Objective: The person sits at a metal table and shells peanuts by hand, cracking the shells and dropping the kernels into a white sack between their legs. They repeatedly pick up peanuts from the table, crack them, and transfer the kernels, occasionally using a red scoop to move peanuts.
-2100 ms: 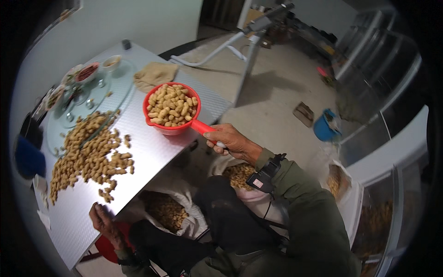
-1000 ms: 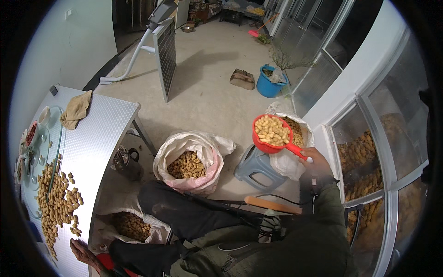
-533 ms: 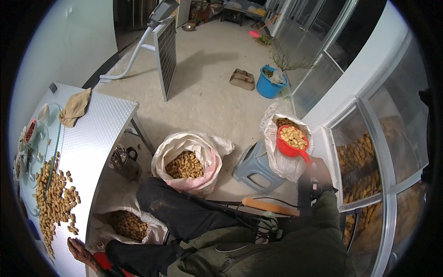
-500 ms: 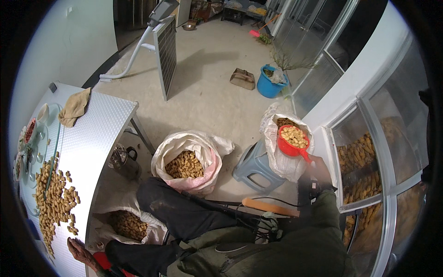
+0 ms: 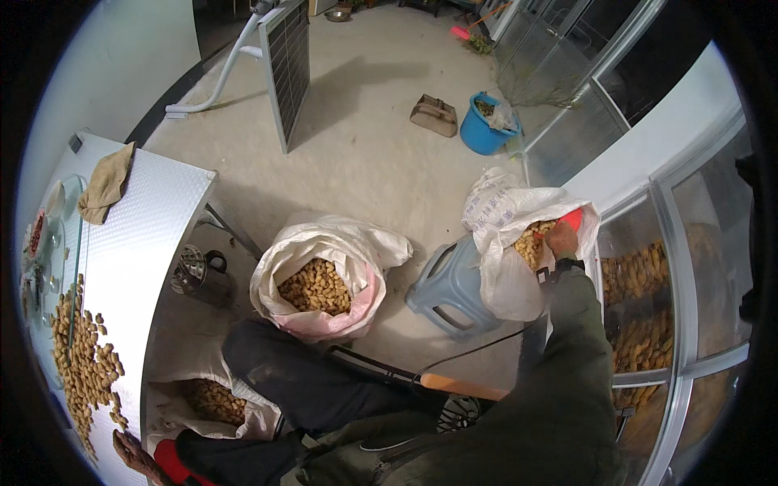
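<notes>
Right hand [image 5: 562, 240] and left hand [image 5: 134, 454] are wide apart. Right one is clamped on the red scoop [image 5: 572, 218], down in the mouth of the right sack [image 5: 510, 287]. Handle is covered by the hand and most of the bowl is out of sight, so can't tell what's in it. Peanuts [image 5: 528, 247] show in that sack just left of the hand.

Left one: nothing seen in it, fingers loose and fairly straight, at the near edge of the counter [image 5: 154, 227], just below the loose peanuts [image 5: 85, 364] spread there. Can't tell if it rests on the top or only sits beside it.

Right sack is white, just beside a blue-grey stool [image 5: 474, 283] and overlapping it in view. Middle sack [image 5: 365, 241], white with a pink patch, stands on the floor well left of it, mouth wide, peanuts inside. Low sack [image 5: 263, 417], also with peanuts, is between the counter and the person's leg.

Counter also has a tan cloth [image 5: 108, 182] at the far end, near a glass disc [image 5: 71, 212]; peanuts run up to the glass. Dark metal jug [image 5: 203, 277] on the floor by the counter. Further back: blue bucket [image 5: 485, 134], brown dustpan [image 5: 433, 115] beside it, upright grid panel [image 5: 288, 73].
</notes>
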Tool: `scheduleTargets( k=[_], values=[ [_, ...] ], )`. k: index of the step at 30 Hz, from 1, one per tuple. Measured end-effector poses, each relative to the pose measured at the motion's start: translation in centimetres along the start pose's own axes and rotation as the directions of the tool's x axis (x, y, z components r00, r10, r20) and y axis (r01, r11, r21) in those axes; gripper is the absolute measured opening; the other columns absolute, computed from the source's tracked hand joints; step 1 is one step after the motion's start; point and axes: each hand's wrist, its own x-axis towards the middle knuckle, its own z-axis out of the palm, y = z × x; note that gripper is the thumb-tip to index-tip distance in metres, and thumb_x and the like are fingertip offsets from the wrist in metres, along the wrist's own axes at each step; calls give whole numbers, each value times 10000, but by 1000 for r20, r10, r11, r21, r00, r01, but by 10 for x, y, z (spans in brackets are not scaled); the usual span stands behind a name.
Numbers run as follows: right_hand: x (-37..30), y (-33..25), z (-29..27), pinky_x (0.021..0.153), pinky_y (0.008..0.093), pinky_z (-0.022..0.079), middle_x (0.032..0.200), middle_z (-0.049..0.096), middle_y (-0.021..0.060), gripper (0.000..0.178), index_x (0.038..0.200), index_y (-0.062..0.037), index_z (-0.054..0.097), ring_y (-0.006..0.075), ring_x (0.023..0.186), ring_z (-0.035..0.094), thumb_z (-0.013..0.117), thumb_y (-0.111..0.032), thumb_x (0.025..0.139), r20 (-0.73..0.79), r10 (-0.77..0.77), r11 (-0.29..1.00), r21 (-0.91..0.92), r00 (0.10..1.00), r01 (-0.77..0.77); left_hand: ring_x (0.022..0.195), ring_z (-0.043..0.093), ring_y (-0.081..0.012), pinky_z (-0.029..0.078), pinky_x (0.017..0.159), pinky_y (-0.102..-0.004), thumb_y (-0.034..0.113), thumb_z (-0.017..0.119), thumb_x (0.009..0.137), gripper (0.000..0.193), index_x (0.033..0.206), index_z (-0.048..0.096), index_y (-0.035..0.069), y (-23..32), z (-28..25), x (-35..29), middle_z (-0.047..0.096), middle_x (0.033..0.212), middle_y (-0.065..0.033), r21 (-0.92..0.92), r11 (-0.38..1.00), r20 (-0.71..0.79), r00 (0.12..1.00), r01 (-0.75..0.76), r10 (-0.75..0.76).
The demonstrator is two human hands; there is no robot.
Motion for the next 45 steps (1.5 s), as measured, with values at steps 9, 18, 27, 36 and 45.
scheduleTargets(
  k=[9, 18, 27, 36, 45],
  values=[
    [0, 0, 9, 777, 420, 616, 1005, 753, 150, 348, 1114, 5, 622, 312, 927, 770, 736, -234, 888, -58, -248, 835, -519, 967, 183, 1216, 644, -280, 561, 1026, -385, 193, 579, 1111, 409, 1423, 582, -72, -18, -6, 23, 628, 1389, -197, 264, 934, 167, 965, -239, 200],
    [-25, 10, 1, 717, 479, 619, 972, 749, 174, 245, 1030, -26, 628, 364, 880, 770, 690, -233, 915, -64, -198, 901, -405, 978, 155, 863, 653, -296, 565, 747, -423, 246, 669, 1065, 298, 1134, 701, -42, 19, 17, -9, 679, 1012, -176, 156, 983, -32, 994, -95, 101],
    [-85, 15, -20, 798, 555, 562, 903, 731, 263, 284, 906, 7, 701, 490, 937, 714, 721, -266, 829, -73, -145, 989, 31, 987, 148, 931, 649, -273, 563, 804, -405, 242, 652, 1073, 306, 1187, 678, -40, -1, 11, -3, 674, 1084, -165, 210, 959, 9, 981, -189, 192],
    [-154, 36, -36, 368, 315, 313, 598, 562, 28, 210, 787, -66, 644, 143, 412, 470, 696, -230, 909, 287, 87, 628, 727, 954, -277, 1142, 630, -265, 547, 987, -378, 182, 591, 1109, 394, 1427, 577, -50, -15, 3, -7, 643, 1261, -173, 320, 933, 125, 983, -167, 133],
    [-250, -114, -154, 322, 205, 273, 665, 569, 25, 290, 1093, -62, 614, 61, 373, 406, 654, -340, 1020, 404, -392, 246, 912, 826, -329, 975, 629, -305, 521, 875, -421, 58, 587, 1025, 197, 1167, 675, -46, 58, 37, -44, 665, 1039, -188, 439, 810, 42, 909, -390, 415]
  ],
)
